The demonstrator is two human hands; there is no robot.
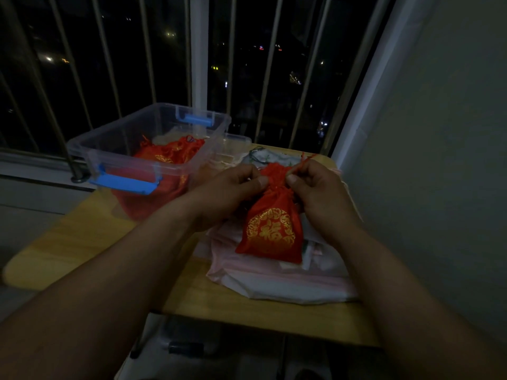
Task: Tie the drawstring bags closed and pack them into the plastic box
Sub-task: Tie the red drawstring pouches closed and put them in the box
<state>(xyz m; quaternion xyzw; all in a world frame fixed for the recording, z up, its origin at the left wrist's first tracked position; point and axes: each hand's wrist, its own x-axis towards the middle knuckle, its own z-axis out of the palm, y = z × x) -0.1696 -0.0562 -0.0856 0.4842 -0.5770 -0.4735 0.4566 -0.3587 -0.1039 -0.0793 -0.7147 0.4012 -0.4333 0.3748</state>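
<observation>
Our left hand point(227, 193) and right hand point(321, 196) pinch the gathered neck and drawstring point(304, 160) of the red bag point(271, 234) held between them. Its long axis runs from neck, farthest away, back toward our wrists. The plastic box point(115, 138) sits beyond the left hand, with bare tabletop point(82, 237) left of that forearm.

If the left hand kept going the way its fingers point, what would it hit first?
Likely the gathered neck of the red bag, which the left hand is pinching; the right hand lies just beyond.
</observation>
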